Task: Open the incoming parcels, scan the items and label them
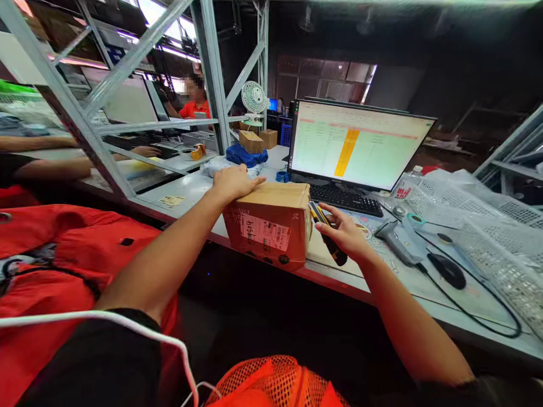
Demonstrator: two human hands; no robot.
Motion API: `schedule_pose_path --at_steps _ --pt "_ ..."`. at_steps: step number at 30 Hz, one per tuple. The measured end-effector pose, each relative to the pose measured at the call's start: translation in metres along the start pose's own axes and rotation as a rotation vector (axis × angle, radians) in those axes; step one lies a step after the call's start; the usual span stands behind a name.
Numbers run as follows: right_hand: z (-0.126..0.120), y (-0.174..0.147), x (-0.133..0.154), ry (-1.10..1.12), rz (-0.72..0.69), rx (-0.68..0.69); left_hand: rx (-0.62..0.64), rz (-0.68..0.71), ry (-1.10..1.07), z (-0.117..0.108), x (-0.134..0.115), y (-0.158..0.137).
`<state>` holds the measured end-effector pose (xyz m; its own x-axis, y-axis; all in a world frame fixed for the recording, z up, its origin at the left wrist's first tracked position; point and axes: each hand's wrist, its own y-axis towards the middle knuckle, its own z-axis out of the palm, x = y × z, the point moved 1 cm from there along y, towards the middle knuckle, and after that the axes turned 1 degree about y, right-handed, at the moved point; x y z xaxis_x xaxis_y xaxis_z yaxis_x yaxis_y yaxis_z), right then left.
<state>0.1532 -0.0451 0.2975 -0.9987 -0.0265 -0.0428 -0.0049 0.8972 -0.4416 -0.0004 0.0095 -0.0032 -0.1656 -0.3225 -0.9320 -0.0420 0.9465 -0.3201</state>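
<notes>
A brown cardboard box (pixel 271 223) stands at the front edge of the desk, with a white shipping label on its near side. My left hand (pixel 235 182) grips its top left edge, the thumb lying over the top and the other fingers partly hidden behind the corner. In my right hand (pixel 344 230) is a yellow and black utility knife (pixel 334 249), its tip end against or very near the box's right side. Whether the blade is out, I cannot tell.
Behind the box are a monitor (pixel 360 144), a keyboard (pixel 345 198) and a blue plastic parcel (pixel 246 155). To the right lie a handheld scanner (pixel 401 242), a black mouse (pixel 446 270) and bubble wrap (pixel 487 226). A metal frame (pixel 212 73) rises at left, with co-workers beyond.
</notes>
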Motion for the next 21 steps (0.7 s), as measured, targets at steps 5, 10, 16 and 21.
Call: schedule_pose_path --at_steps 5,10,16,21 --pt "-0.067 0.013 0.023 -0.315 -0.014 -0.095 -0.544 0.484 -0.332 0.017 0.002 -0.081" --pt "-0.072 0.062 0.107 -0.763 -0.139 -0.011 -0.923 0.555 -0.434 0.086 -0.026 -0.127" --pt "0.047 0.14 0.168 -1.129 -0.369 0.327 -0.978 0.445 -0.606 0.104 -0.038 -0.122" --pt "0.123 0.159 0.183 -1.357 -0.455 0.475 -0.894 0.432 -0.649 0.098 -0.031 -0.126"
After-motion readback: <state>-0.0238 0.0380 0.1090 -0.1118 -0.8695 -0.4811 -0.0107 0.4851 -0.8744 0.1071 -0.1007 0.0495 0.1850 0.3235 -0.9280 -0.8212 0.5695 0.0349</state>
